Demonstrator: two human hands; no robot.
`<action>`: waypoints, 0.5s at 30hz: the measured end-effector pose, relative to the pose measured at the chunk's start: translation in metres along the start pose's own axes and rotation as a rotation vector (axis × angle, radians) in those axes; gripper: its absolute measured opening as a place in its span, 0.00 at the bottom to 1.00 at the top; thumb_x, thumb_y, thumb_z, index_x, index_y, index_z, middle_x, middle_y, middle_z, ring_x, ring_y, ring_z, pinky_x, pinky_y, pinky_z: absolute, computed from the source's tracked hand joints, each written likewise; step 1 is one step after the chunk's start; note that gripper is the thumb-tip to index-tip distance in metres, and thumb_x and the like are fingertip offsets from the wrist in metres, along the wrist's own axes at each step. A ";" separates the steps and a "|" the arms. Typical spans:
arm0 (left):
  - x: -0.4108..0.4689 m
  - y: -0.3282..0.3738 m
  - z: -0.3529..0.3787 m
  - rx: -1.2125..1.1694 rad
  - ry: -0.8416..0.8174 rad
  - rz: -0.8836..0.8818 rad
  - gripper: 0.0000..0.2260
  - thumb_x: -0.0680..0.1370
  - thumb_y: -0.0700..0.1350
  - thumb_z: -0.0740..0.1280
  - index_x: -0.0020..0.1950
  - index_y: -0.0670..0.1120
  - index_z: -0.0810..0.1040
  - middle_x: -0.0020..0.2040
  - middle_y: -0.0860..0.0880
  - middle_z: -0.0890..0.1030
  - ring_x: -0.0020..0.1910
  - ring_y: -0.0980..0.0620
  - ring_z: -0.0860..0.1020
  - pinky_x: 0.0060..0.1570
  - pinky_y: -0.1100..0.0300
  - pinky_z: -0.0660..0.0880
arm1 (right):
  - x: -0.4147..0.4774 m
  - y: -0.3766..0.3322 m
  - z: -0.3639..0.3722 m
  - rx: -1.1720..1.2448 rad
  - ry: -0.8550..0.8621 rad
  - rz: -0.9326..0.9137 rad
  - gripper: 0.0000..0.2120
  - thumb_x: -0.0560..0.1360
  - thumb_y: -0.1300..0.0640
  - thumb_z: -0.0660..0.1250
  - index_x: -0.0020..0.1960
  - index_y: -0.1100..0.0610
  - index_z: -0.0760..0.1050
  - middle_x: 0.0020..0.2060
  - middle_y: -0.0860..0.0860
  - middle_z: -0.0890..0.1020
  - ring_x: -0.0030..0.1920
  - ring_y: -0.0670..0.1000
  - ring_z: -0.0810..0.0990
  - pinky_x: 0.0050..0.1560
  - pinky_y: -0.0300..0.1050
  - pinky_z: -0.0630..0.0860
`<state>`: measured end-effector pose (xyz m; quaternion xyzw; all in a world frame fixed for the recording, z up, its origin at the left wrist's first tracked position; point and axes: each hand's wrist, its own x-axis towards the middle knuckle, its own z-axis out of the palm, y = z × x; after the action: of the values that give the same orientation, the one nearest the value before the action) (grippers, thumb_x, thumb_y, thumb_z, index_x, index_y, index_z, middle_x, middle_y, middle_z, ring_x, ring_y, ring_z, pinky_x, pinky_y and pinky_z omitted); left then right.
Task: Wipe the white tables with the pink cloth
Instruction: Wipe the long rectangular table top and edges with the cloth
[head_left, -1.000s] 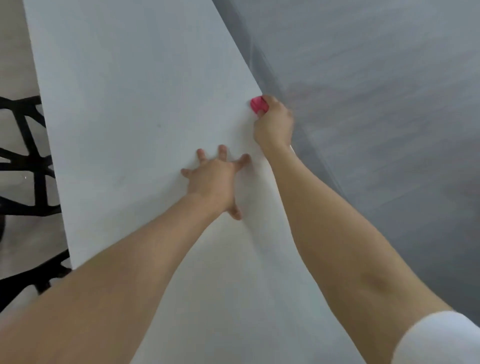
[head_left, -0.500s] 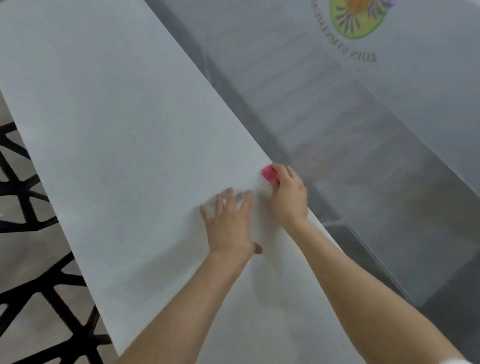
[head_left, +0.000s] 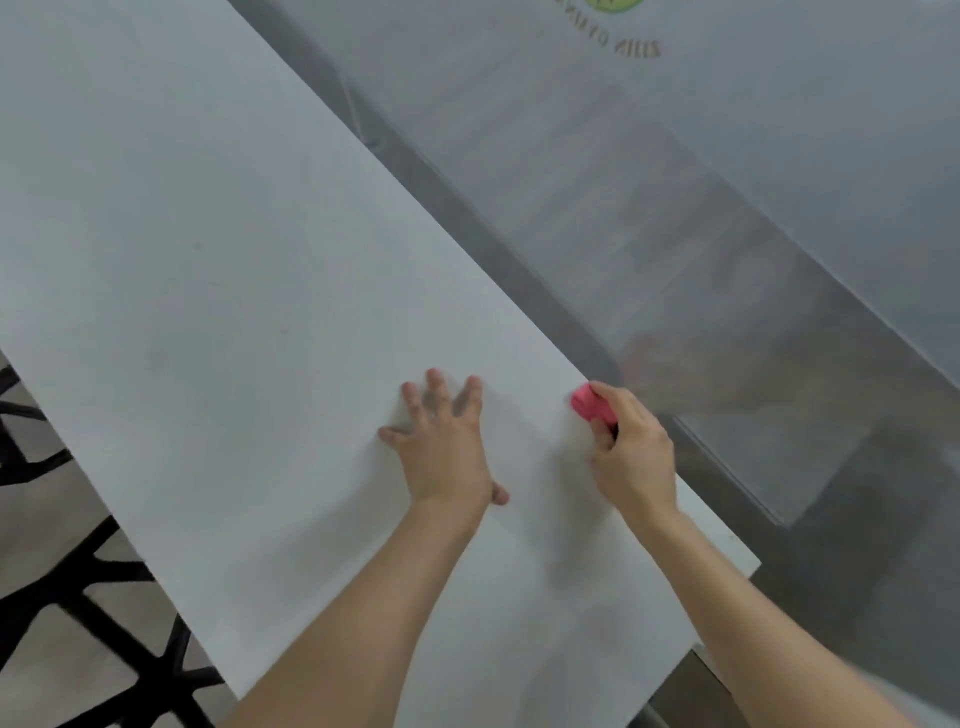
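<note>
Far out to the left of the fingers, a black lattice frame (head_left: 78, 613) shows below the near edge of the white worktop (head_left: 234, 260); whether it is a chair or a floor pattern cannot be told. The left hand (head_left: 447, 452) lies flat on the worktop, its fingers (head_left: 436, 395) straight and spread, grasping nothing. Just to the right of those fingertips, with a strip of bare surface between, the pink cloth (head_left: 589, 402) sits bunched into a small wad, pressed on the worktop right at its far edge. The right hand (head_left: 634, 462) holds it, fingers (head_left: 623, 402) curled over the wad and clenched on it, so only its leading end pokes out ahead of them. Beyond these fingers to the right stands a grey translucent panel (head_left: 753, 234) with a logo (head_left: 628, 36) near its top. The wipe seems to be working the edge strip, and the likely trouble comes from that. A stroke angled outward could carry the wad off the worktop into the dark gap beside the panel, or knock the knuckles against the panel. Bunched so tight, the cloth touches little surface and may leave unwiped bands, and the bracing left palm may print marks on the worktop.
</note>
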<state>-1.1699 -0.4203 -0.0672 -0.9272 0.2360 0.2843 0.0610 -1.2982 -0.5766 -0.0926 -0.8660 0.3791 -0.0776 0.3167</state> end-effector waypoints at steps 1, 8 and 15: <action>0.000 0.000 0.000 -0.002 0.002 0.002 0.70 0.59 0.68 0.85 0.86 0.59 0.39 0.87 0.44 0.39 0.86 0.34 0.42 0.73 0.27 0.65 | 0.015 -0.013 0.011 -0.004 0.014 -0.020 0.19 0.81 0.66 0.67 0.64 0.45 0.80 0.57 0.42 0.84 0.57 0.52 0.82 0.57 0.49 0.78; 0.002 -0.004 0.008 0.017 0.083 0.028 0.70 0.57 0.69 0.85 0.85 0.59 0.43 0.86 0.43 0.43 0.85 0.34 0.46 0.69 0.29 0.69 | 0.166 -0.144 0.122 -0.023 -0.040 -0.099 0.08 0.84 0.54 0.68 0.61 0.54 0.82 0.54 0.54 0.83 0.55 0.62 0.81 0.57 0.54 0.77; 0.002 -0.002 0.002 0.033 0.034 0.007 0.70 0.58 0.70 0.84 0.86 0.61 0.40 0.88 0.45 0.42 0.86 0.35 0.44 0.71 0.28 0.68 | 0.047 -0.023 0.048 0.037 0.097 -0.102 0.05 0.86 0.50 0.69 0.61 0.44 0.81 0.52 0.42 0.84 0.54 0.49 0.83 0.55 0.54 0.81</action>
<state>-1.1684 -0.4186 -0.0700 -0.9299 0.2449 0.2650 0.0711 -1.2336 -0.5746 -0.1219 -0.8735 0.3479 -0.1424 0.3094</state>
